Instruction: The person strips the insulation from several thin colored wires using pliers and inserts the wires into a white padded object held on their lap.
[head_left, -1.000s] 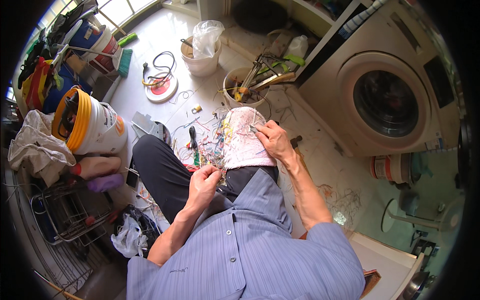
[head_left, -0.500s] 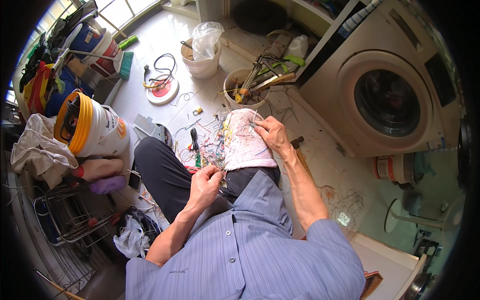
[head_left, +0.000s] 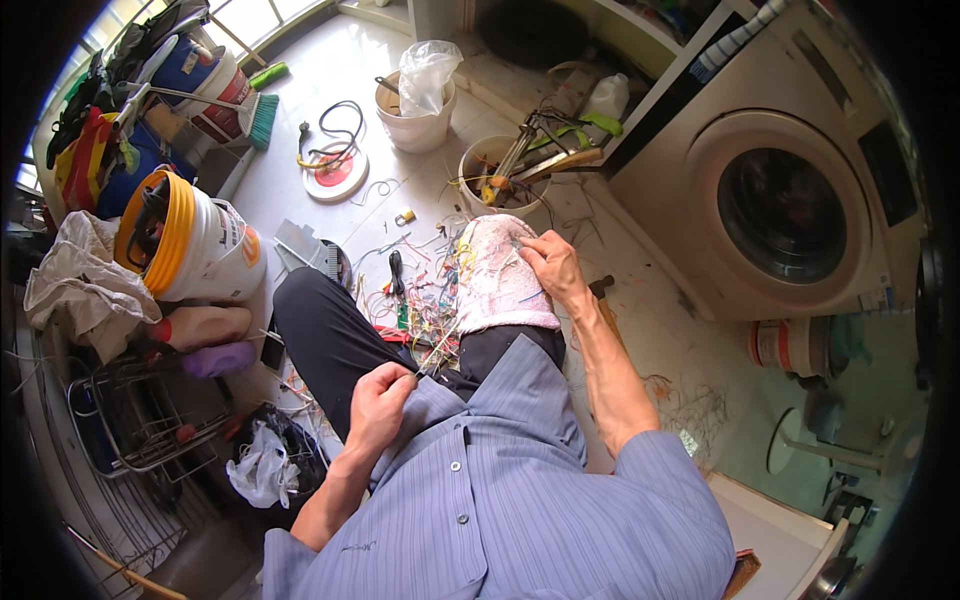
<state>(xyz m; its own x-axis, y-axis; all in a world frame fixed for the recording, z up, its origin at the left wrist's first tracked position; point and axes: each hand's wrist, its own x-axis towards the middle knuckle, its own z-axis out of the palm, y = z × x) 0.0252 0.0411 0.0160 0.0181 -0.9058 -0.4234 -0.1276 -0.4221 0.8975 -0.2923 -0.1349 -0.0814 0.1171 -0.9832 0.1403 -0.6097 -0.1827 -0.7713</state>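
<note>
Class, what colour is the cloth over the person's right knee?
The cloth is pale pink; the head view shows it best.

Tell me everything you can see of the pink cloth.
The pink cloth is pale and fuzzy, like towelling. It lies draped over the person's right leg, rounded at the far end. Thin wire scraps, some yellow, one blue, lie on it. The right hand is over its right edge; contact is unclear.

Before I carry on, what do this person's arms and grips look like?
The left grip and right grip are both gloveless, with no watch visible. The forearms are bare. The right sleeve is short, blue-grey and finely striped; the left sleeve matches.
</note>
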